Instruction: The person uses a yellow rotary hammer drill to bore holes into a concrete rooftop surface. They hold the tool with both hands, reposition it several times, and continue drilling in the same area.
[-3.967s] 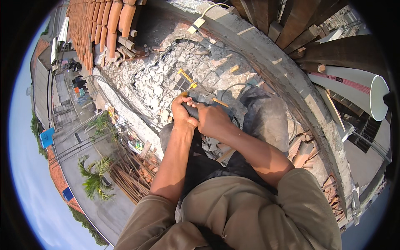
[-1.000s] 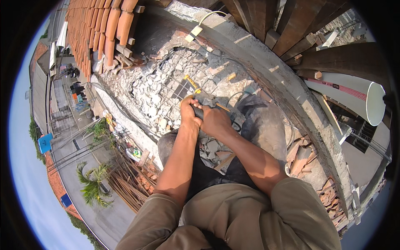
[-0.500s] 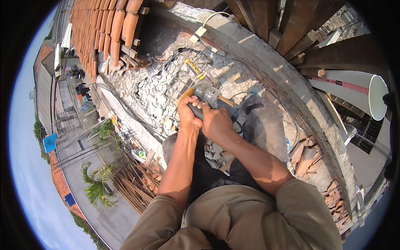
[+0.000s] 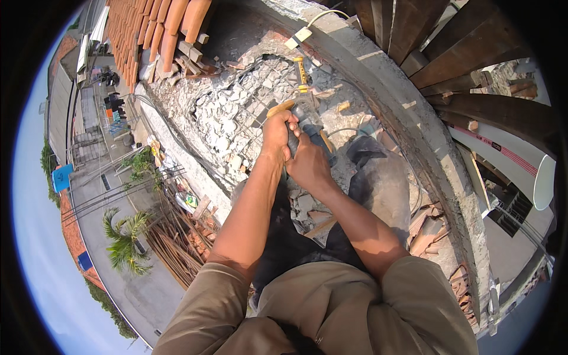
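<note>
Head view, looking down from a rooftop edge. Both hands are wrapping around one power tool (image 4: 305,121), a dark-bodied breaker or drill with a yellow-marked bit (image 4: 301,72) pointing away into the broken concrete (image 4: 234,121). Left hand (image 4: 278,131) is closing tightly around the upper grip, fingers curled; right hand (image 4: 307,163) is clamping the rear handle just below, the two hands touching. The tool is sitting above the rubble patch, between the tile row and the curved parapet.

Counts:
- hands: two, both on the tool
- power tool: one
- exposed steel mesh (image 4: 260,89): one patch, showing through the chipped area
- clay roof tiles (image 4: 168,23): one stacked row at upper left, too many to count singly
- white cable with a plug block (image 4: 302,32): one, lying on the parapet (image 4: 414,136)
- palm tree (image 4: 127,239): one, far below by the street (image 4: 89,195)

Risks, as judged:
- The bit is working close to the mesh; catching a bar would likely be jerking the tool and twisting the wrists.
- Loose chunks are lying near the open edge; vibration could be sending them down to the street.
- The person is crouching on rubble near the drop; shifting pieces underfoot could be costing balance.
- The cable is running across the work zone, so snagging looks possible.
</note>
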`<control>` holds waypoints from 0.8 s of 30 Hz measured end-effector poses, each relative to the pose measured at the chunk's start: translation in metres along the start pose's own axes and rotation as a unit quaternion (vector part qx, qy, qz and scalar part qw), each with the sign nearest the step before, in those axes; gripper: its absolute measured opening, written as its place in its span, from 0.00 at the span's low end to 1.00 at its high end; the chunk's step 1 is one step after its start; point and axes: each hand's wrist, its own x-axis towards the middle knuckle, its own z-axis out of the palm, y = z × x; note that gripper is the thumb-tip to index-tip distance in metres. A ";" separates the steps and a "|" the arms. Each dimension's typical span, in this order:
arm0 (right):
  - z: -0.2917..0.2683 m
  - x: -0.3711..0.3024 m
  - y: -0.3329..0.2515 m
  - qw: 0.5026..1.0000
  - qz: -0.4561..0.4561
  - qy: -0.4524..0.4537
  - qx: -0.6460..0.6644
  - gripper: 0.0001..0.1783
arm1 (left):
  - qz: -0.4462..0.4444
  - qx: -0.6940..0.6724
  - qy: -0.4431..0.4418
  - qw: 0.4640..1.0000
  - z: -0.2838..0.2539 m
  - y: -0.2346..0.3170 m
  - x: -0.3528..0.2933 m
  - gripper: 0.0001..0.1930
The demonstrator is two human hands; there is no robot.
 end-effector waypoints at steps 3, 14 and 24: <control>-0.014 0.011 0.010 0.993 -0.032 0.045 -0.109 0.31 | 0.064 0.070 0.003 0.995 0.036 -0.001 0.008 0.06; -0.080 0.026 0.046 0.994 0.088 0.043 -0.050 0.35 | -0.092 0.153 0.092 0.980 0.153 0.001 0.033 0.16; -0.055 0.037 0.034 0.995 0.069 0.039 -0.063 0.38 | -0.085 0.170 0.068 0.979 0.115 0.013 0.040 0.15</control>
